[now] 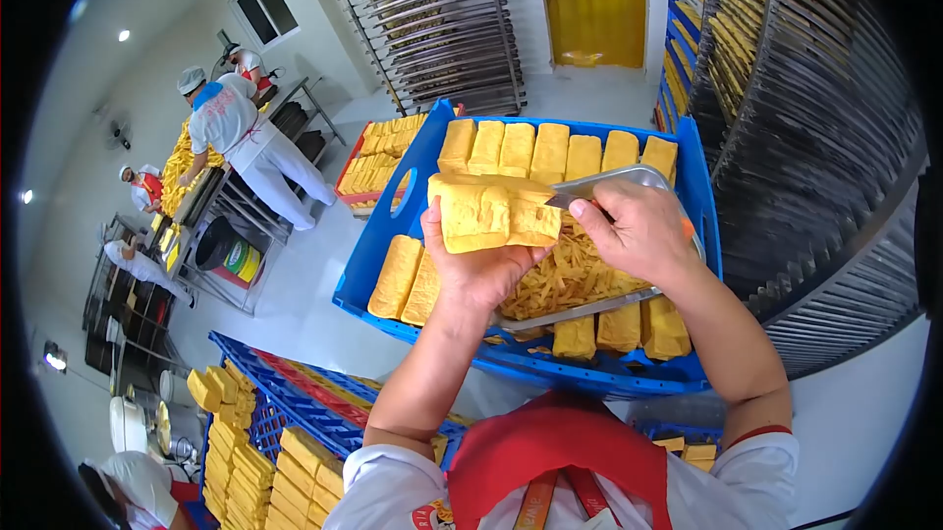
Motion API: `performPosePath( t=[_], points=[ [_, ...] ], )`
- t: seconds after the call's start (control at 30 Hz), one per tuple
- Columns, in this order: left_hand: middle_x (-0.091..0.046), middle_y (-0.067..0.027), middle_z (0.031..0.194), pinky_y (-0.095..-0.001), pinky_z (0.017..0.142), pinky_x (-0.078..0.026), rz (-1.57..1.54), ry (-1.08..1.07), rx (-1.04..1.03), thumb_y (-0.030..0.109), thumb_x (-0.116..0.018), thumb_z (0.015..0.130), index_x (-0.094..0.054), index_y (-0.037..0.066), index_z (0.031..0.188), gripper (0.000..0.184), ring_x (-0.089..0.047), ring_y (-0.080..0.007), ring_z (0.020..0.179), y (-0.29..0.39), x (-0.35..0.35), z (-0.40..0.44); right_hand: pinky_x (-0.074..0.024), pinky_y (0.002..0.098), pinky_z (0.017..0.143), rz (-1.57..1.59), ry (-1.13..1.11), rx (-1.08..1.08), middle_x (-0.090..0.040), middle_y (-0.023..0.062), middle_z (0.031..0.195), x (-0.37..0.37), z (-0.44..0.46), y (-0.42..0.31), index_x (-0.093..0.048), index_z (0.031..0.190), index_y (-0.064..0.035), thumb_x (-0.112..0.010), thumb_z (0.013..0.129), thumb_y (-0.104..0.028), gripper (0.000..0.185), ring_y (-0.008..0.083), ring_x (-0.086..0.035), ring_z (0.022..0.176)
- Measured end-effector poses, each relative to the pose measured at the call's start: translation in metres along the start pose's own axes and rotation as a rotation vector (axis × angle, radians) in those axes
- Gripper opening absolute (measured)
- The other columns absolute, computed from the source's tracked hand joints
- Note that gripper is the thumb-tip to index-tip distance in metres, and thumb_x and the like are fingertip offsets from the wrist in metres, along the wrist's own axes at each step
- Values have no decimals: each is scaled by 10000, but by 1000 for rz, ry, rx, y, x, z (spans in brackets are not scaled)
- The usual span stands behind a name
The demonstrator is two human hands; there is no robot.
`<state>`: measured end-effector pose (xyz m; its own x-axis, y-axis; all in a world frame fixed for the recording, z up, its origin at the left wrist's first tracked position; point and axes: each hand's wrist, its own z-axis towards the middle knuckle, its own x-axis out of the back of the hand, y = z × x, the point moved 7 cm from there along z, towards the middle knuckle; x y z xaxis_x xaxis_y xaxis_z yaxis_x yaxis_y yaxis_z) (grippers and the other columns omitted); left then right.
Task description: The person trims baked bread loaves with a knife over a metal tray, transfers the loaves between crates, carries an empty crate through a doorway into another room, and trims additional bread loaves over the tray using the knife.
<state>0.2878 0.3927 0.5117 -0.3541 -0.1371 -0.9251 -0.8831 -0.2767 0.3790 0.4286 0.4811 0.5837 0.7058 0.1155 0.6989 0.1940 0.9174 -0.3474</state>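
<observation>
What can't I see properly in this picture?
All in the head view:
- Underside of the yellow rectangular block: turned away, over the bare left hand.
- Handle of the dark-bladed knife: mostly covered by the bare right hand.
- Bottom of the rectangular silver metal tray: buried under thin yellow strips.
- Words on the round black bucket's yellow-green label: too small.

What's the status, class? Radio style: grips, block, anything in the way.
Left grip: holding block. Right grip: knife, blade at block's right end. Tray of strips below. No obstruction seen.
</observation>
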Motion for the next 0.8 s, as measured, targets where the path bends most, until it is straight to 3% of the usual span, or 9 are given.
performPosePath(
  t=[0.2,0.27,0.4,0.47,0.57,0.63,0.8],
  points=[
    [-516,-112,1340,-521,920,-449,32,-21,-54,736,-534,709,-464,173,1377,876,-527,-339,1173,-2,-1,-6,-455,466,552,37,-62,-20,-602,153,623,-12,1,3,-589,657,-40,-587,923,-384,435,361,-608,592],
    [-520,-105,1364,-539,985,-422,37,-136,-68,712,-574,721,-512,184,1350,823,-506,-328,1224,-1,-1,-5,-453,466,548,111,-122,-53,-599,158,610,-18,0,4,-590,651,-40,-583,925,-396,450,363,-606,583],
    [-521,-105,1366,-538,993,-421,38,-131,-122,719,-578,721,-510,184,1356,833,-503,-327,1233,-6,-6,-4,-441,465,520,142,-102,-43,-588,165,583,-18,-1,5,-591,611,-41,-589,898,-517,556,362,-600,559],
    [-523,-105,1331,-506,926,-462,33,-63,-136,721,-568,699,-461,175,1374,875,-527,-336,1188,-8,-4,-3,-435,463,510,148,-86,-19,-586,165,579,-21,-2,6,-594,603,-40,-593,883,-557,588,360,-599,555],
    [-516,-103,1340,-526,962,-444,33,35,-127,716,-569,699,-452,180,1386,879,-523,-339,1195,-10,0,1,-434,458,499,138,-161,-84,-582,156,564,-28,-3,13,-607,593,-38,-608,855,-595,615,357,-593,544],
    [-511,-101,1347,-534,974,-435,-1,43,-118,709,-565,705,-449,182,1391,873,-517,-336,1203,-8,2,7,-441,446,504,56,-245,82,-583,152,563,-30,-3,2,-619,604,-38,-616,854,-580,596,351,-590,537],
    [-505,-100,1357,-543,995,-415,-3,0,-69,685,-554,722,-446,192,1404,848,-492,-326,1234,-5,4,8,-454,448,528,34,4,67,-595,146,599,-6,3,10,-622,632,-44,-615,882,-501,521,340,-602,563]
  ],
)
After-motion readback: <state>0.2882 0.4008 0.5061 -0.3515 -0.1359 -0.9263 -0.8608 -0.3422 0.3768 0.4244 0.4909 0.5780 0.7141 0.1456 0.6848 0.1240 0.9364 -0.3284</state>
